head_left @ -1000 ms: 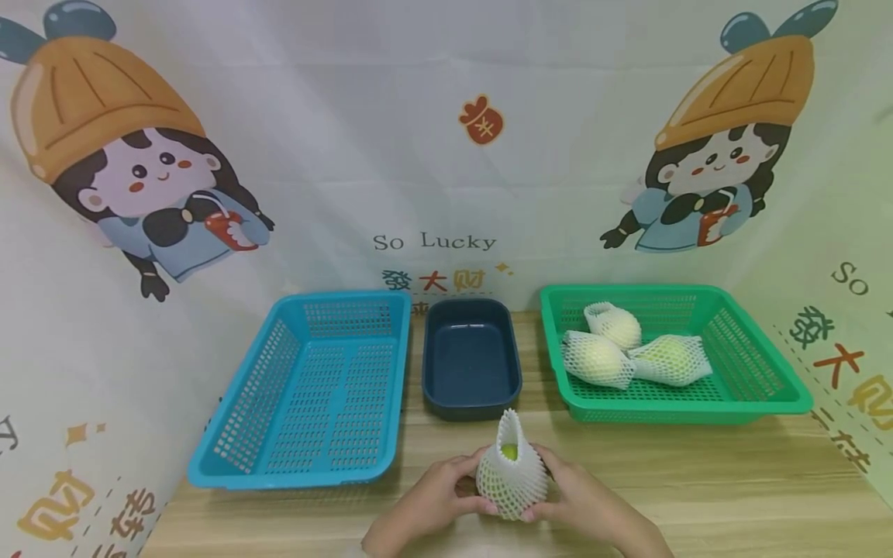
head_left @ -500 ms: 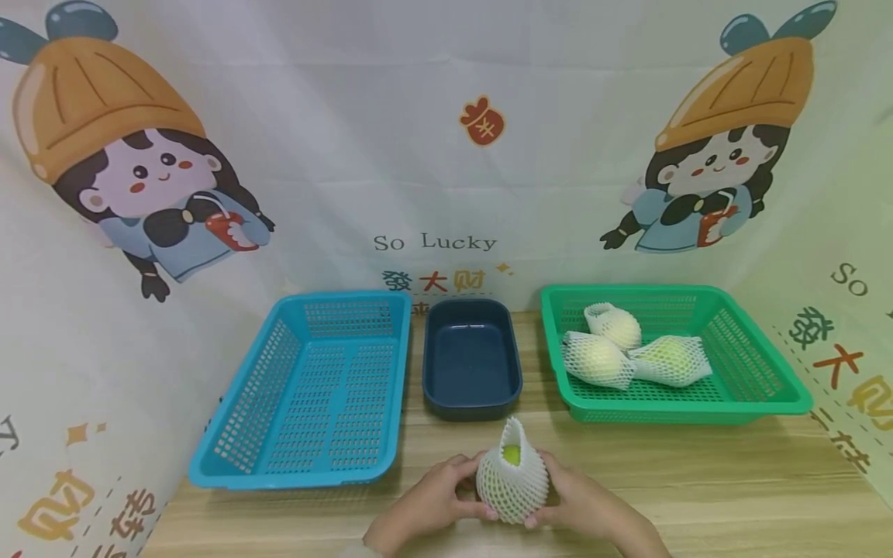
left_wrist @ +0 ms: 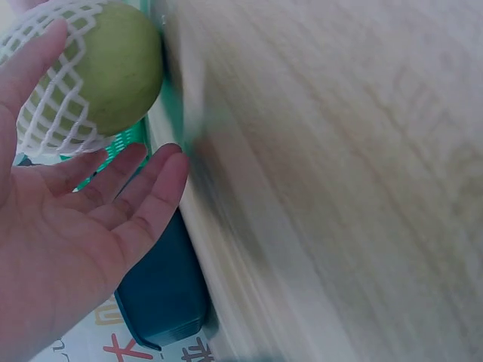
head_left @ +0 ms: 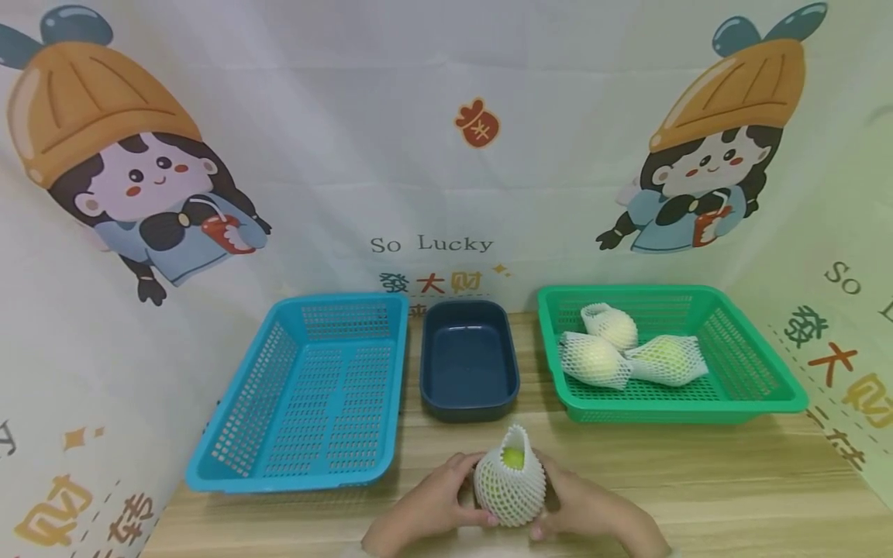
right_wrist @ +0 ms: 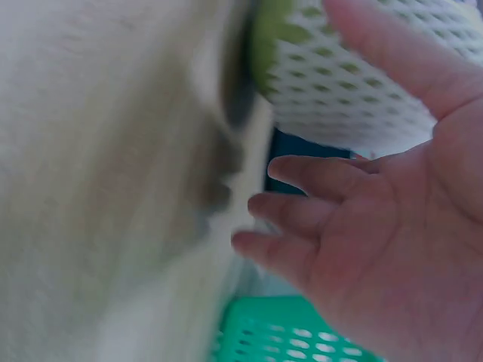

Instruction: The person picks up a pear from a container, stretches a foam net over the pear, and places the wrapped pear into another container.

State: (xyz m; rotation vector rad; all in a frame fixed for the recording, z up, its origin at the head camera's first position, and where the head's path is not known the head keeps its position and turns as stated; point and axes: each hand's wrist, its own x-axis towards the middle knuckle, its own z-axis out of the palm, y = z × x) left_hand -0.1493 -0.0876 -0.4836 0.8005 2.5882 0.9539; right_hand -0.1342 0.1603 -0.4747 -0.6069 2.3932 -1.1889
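A round green fruit (head_left: 513, 459) in a white foam net sleeve (head_left: 509, 492) is upright at the front of the table, its top showing through the sleeve's opening. My left hand (head_left: 439, 496) holds it from the left, thumb low in front and fingers at the side. From the right, my right hand (head_left: 582, 500) holds it too, with its thumb near the lower edge. The left wrist view shows the bare green underside of the fruit (left_wrist: 124, 72) outside the net. In the right wrist view, the thumb (right_wrist: 400, 56) lies along the net. The fingers behind the fruit are partly hidden.
A blue basket (head_left: 296, 487) stands at the left with nothing seen in it. A dark blue tray (head_left: 469, 407) stands behind the hands. The green basket (head_left: 687, 407) at the right holds 3 net-wrapped fruits (head_left: 670, 360). A printed cloth (head_left: 439, 186) hangs behind.
The sleeved fruit has come slightly down in the view, towards me. My right thumb has moved a little away from its lower front. The head view has shifted slightly; the baskets stay put.
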